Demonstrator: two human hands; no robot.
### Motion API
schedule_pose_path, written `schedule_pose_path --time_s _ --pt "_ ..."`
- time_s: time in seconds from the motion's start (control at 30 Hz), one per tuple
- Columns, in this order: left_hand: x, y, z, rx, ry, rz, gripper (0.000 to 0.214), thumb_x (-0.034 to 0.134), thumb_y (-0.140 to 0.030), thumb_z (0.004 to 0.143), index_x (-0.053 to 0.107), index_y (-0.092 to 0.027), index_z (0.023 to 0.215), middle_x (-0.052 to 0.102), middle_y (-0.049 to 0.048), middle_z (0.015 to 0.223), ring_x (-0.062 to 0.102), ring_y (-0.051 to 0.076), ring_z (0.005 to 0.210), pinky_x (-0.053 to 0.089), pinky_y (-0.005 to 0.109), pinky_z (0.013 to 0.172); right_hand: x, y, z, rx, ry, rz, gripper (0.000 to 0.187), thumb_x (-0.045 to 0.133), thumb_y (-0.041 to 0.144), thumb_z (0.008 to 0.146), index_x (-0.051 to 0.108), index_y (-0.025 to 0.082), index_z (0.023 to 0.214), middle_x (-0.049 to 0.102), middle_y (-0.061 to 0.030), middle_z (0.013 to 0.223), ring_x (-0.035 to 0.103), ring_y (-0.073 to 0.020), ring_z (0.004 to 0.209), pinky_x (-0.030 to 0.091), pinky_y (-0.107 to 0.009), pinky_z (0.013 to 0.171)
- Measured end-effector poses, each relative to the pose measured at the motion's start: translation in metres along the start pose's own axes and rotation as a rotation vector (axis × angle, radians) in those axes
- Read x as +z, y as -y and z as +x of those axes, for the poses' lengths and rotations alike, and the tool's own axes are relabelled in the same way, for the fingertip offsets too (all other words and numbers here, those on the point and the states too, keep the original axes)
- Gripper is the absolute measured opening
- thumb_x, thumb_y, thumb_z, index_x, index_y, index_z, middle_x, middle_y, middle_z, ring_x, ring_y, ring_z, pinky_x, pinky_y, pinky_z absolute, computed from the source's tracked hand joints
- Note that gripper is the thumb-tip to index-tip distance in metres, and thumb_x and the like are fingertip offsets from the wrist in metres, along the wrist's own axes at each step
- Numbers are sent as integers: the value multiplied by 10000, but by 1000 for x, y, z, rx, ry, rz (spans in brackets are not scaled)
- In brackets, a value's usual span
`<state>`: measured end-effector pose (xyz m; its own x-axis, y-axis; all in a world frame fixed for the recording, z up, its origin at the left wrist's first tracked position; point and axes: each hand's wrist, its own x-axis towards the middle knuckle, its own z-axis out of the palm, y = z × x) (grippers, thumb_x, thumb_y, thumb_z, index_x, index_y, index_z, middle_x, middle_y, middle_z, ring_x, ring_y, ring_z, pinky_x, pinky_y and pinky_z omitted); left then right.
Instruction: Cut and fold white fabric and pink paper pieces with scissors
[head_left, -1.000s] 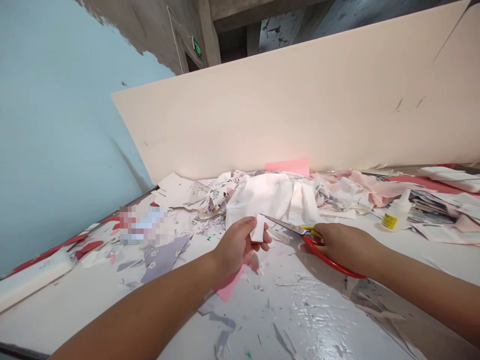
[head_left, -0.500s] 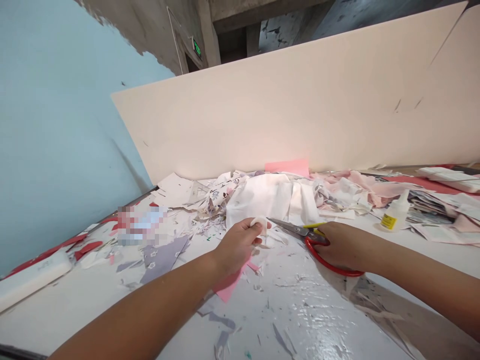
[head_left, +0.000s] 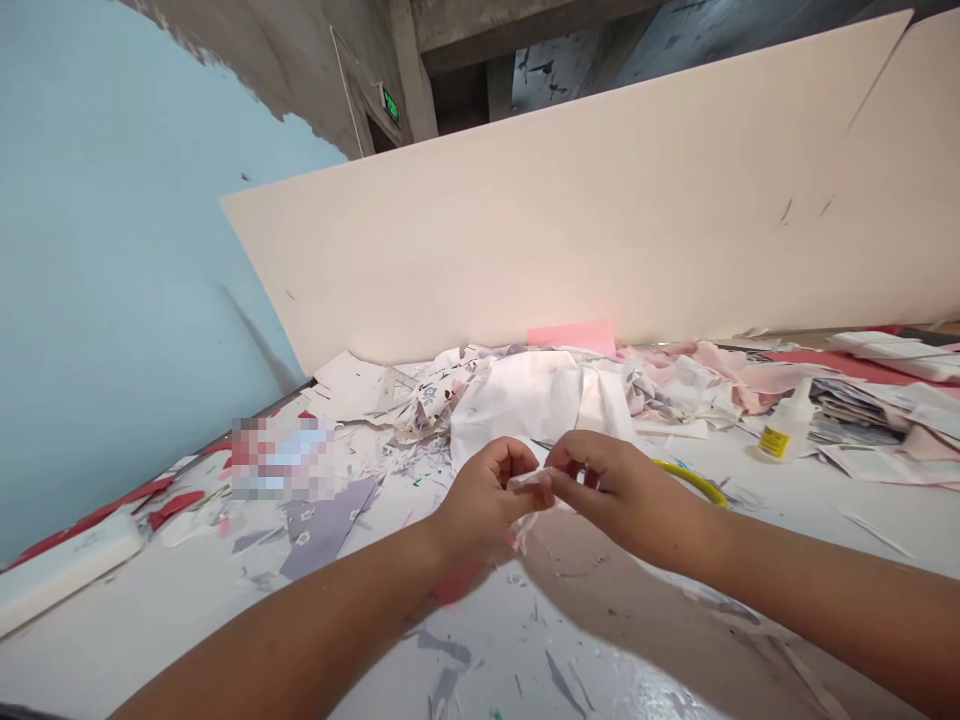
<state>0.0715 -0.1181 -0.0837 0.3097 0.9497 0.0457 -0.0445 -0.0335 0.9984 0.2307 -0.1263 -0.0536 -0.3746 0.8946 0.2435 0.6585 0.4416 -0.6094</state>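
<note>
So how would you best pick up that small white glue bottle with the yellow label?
Probably around its round body at the yellow label, coming from the near left side: the small white glue bottle stands upright, its top tapers to a thin nozzle, and paper stacks crowd its right.

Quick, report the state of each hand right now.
Left hand: closed, pinching the small paper piece.
Right hand: closed, pinching the same small paper piece; scissors behind it, hold unclear.
</note>
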Motion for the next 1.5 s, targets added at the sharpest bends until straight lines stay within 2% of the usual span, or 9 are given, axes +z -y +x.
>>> schedule_pose_path --time_s 0.13,0.33,0.57,0.7,0.87,1.0,1.1,1.27,1.5 --pt "-11 -2 10 73 -19 29 336 683 -226 574 476 -183 835 511 -26 693 503 80 604 404 217 569 -4 4 20 145 76 233 196 462 344 729 454 192 607 407 45 535 334 -65 447 256 -196 397" --pt "-32 -11 21 71 102 20 446 701 -181 554 458 -193 928 549 -16 674 538 100 623 417 259 629 -4 -2 44 259 148 499 227 614 280 594 408 188 566 474 34 539 441 -89 508 341 -213 463" --pt "-37 -18 20 -15 264 -123 384 591 -408 671 471 -200 971 553 24 761 557 154 751 396 287 665 13 -3 48 208 76 535 325 681 334 554 391 187 553 475 54 457 399 -68 441 249 -188 414" --pt "-38 -15 23 -6 204 -76 373 577 -448 668 487 -166 895 555 32 721 559 143 647 392 264 584 18 -5 49 242 156 807 328 674 374 582 406 186 579 484 51 490 477 -86 514 299 -186 452" --pt "-43 -12 27 -25 126 24 352 708 -260 548 524 -144 824 548 8 715 526 92 595 390 222 552 18 -12 53 298 176 1090 313 642 414 628 419 197 653 486 55 577 480 -74 536 377 -201 501" --pt "-52 -26 25 -70 139 278 257 667 -245 576 537 -154 778 549 -6 653 509 84 564 387 214 522 21 -18 56 236 -12 1069 318 652 371 630 391 190 620 454 69 555 447 -55 496 400 -205 517" --pt "-62 -43 20 -157 175 514 251 640 -262 584 526 -173 789 562 -7 637 527 109 572 401 232 512 23 -17 56 183 -98 991 274 667 340 611 452 196 701 479 61 612 464 -60 520 410 -210 533" --pt "-73 -59 3 -210 191 748 377 628 -293 574 525 -218 929 577 9 755 550 133 603 416 252 526 29 -12 52 118 5 719 281 628 343 636 533 193 854 510 39 642 474 -82 553 399 -218 544" --pt "-76 -33 -36 -256 11 749 376 599 -265 579 494 -231 939 533 20 925 521 93 556 402 218 487 59 -15 50 18 132 310 197 488 377 725 526 186 698 488 34 595 414 -94 540 310 -215 492"
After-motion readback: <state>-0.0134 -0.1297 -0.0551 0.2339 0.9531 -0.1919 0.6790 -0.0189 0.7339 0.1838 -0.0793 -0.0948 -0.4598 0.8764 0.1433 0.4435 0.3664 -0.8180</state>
